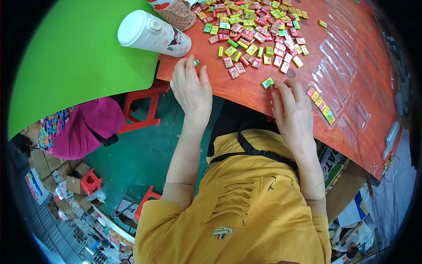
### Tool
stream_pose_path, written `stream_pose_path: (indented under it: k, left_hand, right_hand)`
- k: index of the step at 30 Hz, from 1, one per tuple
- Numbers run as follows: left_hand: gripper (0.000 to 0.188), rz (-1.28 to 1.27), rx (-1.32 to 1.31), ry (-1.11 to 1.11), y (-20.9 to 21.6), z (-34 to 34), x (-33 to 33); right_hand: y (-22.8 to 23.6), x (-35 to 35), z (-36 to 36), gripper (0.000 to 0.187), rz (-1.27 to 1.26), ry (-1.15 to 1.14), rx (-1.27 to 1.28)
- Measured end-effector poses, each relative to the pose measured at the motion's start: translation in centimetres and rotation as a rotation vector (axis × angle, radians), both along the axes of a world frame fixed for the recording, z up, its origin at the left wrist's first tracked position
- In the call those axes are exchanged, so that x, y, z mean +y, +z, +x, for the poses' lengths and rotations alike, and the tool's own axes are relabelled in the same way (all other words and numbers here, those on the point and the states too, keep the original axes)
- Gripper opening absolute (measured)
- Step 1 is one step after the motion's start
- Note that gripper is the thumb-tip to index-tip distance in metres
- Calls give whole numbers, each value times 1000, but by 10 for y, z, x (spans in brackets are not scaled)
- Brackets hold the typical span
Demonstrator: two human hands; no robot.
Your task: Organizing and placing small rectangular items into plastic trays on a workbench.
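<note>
My left hand [191,90] rests near the table's edge, fingers stretched out and apart. Just past its fingertips lies a small green box [196,63], partly covered by the hand. My right hand [293,108] hovers over the front edge, fingers loosely bent and spread, with nothing visible in them. A small yellow-green box [267,82] lies by its fingertips, to the left. Right of that hand, a clear plastic tray [332,97] has one slot filled with a row of small red, yellow and orange boxes [321,104].
A large pile of small colourful boxes [259,33] spreads across the red table [246,94]. More clear trays [347,53] lie at the right. A white tumbler [154,35] lies tilted at the left, by a green tabletop [79,53]. Another person's magenta-clothed body [94,127] is below it.
</note>
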State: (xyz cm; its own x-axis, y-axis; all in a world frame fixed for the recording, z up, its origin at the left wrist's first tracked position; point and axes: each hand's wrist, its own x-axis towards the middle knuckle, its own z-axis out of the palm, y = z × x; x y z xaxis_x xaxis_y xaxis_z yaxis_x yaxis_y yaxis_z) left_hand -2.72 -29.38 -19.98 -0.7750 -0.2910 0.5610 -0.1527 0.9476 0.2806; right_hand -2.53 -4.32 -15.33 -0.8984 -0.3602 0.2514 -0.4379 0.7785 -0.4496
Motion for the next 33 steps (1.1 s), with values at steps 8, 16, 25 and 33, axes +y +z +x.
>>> stream_pose_path:
  k: [8, 16, 25, 33]
  left_hand:
    - [38, 1406, -330, -407, 29, 13, 43]
    - [46, 1687, -574, -716, 30, 27, 89]
    - [13, 613, -294, -774, 37, 35, 60]
    - [16, 608, -355, -740, 22, 40, 58]
  right_hand:
    - [8, -6, 14, 43, -409, 96, -190]
    - [29, 72, 19, 18, -398, 44, -163]
    - [78, 384, 44, 28, 131, -907, -359]
    - [82, 522, 99, 36, 400, -1279, 470]
